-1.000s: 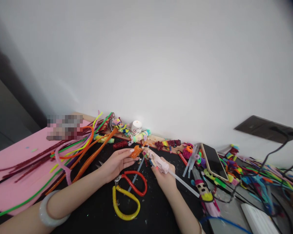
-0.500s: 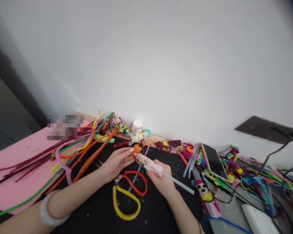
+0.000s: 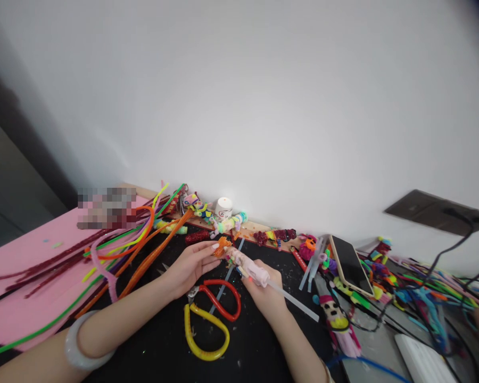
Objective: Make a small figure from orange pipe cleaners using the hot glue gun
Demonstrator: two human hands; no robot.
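Pinched in the fingers of my left hand (image 3: 197, 266) is a small orange pipe-cleaner piece (image 3: 224, 246). My right hand (image 3: 266, 290) is wrapped round a pale pink hot glue gun (image 3: 252, 267), its nozzle pointing at the orange piece. A translucent glue stick (image 3: 295, 301) sticks out of the gun's back end. Whether the nozzle touches the orange piece I cannot tell. Below my hands lie scissors (image 3: 207, 332) with one red and one yellow handle, on the black mat (image 3: 151, 340).
Long pipe cleaners (image 3: 143, 266) in many colours spread across the pink surface (image 3: 59, 255) at left. Along the wall stand a white container (image 3: 224, 208) and several pipe-cleaner figures (image 3: 275, 235). To the right are a phone (image 3: 350, 264), cables (image 3: 441, 255) and a white power strip (image 3: 423, 361).
The glue gun has shifted slightly, its nozzle backing a little to the right from the orange piece. My left hand has hardly moved.
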